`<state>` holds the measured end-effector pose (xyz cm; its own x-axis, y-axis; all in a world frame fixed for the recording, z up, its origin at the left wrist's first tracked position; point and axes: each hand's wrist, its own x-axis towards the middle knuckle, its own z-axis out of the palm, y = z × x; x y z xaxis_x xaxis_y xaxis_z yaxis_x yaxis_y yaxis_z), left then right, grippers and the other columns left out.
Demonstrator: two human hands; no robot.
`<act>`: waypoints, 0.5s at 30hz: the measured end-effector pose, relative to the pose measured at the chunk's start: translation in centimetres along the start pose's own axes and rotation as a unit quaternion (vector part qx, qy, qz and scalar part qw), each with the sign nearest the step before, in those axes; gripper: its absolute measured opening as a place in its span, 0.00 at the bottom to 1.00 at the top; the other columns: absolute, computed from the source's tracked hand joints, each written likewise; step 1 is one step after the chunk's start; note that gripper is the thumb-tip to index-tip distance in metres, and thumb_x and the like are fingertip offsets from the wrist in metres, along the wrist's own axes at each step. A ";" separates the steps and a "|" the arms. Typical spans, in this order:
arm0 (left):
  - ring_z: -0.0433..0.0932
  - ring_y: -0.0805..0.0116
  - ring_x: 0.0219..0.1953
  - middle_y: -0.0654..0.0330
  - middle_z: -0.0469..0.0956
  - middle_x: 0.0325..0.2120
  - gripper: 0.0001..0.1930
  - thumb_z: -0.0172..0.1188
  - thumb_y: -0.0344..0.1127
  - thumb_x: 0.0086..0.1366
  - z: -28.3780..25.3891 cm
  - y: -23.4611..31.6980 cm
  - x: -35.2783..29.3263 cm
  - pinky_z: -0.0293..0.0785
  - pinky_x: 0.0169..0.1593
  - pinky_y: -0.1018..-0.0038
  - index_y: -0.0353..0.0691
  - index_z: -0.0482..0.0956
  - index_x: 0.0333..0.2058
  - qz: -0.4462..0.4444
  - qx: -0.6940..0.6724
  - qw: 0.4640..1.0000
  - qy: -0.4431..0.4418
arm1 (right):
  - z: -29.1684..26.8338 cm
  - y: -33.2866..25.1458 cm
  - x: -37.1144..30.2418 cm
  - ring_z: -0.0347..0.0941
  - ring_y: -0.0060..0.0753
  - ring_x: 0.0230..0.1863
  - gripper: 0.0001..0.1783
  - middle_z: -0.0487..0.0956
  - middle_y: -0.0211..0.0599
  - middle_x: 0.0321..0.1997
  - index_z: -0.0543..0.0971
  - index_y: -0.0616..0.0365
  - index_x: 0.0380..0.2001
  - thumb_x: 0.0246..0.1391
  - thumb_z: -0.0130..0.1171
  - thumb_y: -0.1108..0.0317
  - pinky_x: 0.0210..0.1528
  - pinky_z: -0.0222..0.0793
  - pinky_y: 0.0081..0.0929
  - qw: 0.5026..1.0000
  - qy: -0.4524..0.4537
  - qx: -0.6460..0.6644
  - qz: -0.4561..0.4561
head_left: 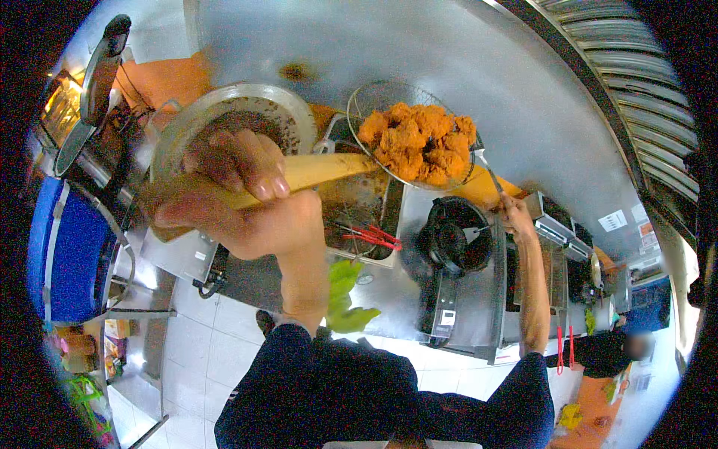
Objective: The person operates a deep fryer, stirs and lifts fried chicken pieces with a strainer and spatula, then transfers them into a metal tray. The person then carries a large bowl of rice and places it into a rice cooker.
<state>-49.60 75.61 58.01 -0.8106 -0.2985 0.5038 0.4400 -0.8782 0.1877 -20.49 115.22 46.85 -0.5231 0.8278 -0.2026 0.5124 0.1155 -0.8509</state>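
"Between steel wall [523, 90] and black pan [456, 251], what's there?"

"Craggy orange fried pieces [407, 146] in your round wire skimmer [372, 97]; your left grip [277, 224] clasps its wooden handle [329, 169], your right grip [516, 215] a thin metal tool [491, 170]."

"Around?"

"Your left partly hides the pot [303, 112]; red handles [378, 237] lie nearby."

"Surface?"

"Steel table [407, 299], white floor tiles [191, 329]."

Commercial kitchen — fried food [419, 138], pan [447, 251]

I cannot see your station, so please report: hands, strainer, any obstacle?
Left hand closed on wooden handle; right hand closed on metal utensil. Wire strainer loaded with fried pieces, utensil tip by its rim. Nothing visibly blocking.
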 end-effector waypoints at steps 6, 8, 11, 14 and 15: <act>0.60 0.80 0.15 0.70 0.61 0.15 0.33 0.44 0.74 0.59 -2.4 -4.8 -5.3 0.53 0.20 0.84 0.44 0.65 0.36 -0.041 -0.046 0.998 -0.013 | 0.2 3.8 3.3 0.49 0.12 0.09 0.22 0.59 0.19 0.11 0.68 0.49 0.22 0.64 0.49 0.47 0.08 0.41 0.18 1.000 -0.019 -0.008 0.005; 0.61 0.80 0.16 0.70 0.62 0.16 0.32 0.47 0.72 0.59 -3.5 -6.1 -6.3 0.54 0.21 0.84 0.45 0.65 0.35 -0.045 -0.050 0.998 -0.021 | 1.3 4.8 4.8 0.51 0.13 0.09 0.22 0.61 0.19 0.13 0.69 0.50 0.21 0.64 0.50 0.48 0.09 0.43 0.18 0.999 -0.006 0.004 0.053; 0.61 0.79 0.17 0.69 0.64 0.18 0.30 0.51 0.71 0.58 -5.6 -7.5 -7.7 0.55 0.23 0.83 0.46 0.65 0.32 -0.066 -0.034 0.997 0.010 | 3.1 6.4 7.1 0.54 0.14 0.11 0.21 0.64 0.19 0.14 0.71 0.50 0.20 0.64 0.50 0.51 0.10 0.46 0.19 0.997 -0.047 -0.022 0.063; 0.62 0.77 0.18 0.69 0.64 0.19 0.30 0.53 0.70 0.57 -7.7 -9.0 -8.6 0.57 0.25 0.82 0.45 0.65 0.30 -0.050 -0.036 0.998 -0.010 | 6.0 8.2 10.0 0.53 0.15 0.10 0.22 0.63 0.20 0.13 0.69 0.49 0.19 0.65 0.50 0.51 0.10 0.45 0.19 0.997 -0.048 -0.042 0.043; 0.62 0.77 0.19 0.69 0.64 0.19 0.30 0.53 0.70 0.57 -8.5 -9.5 -8.9 0.58 0.25 0.81 0.45 0.65 0.30 -0.040 -0.025 0.999 -0.014 | 7.0 8.8 11.1 0.52 0.15 0.10 0.23 0.62 0.20 0.12 0.68 0.50 0.19 0.65 0.49 0.50 0.10 0.44 0.20 0.997 -0.056 -0.043 0.033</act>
<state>-49.83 83.46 44.57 -0.8306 -0.2165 0.5131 0.3539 -0.9166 0.1860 -26.57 121.53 33.69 -0.5567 0.7695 -0.3128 0.6016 0.1138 -0.7907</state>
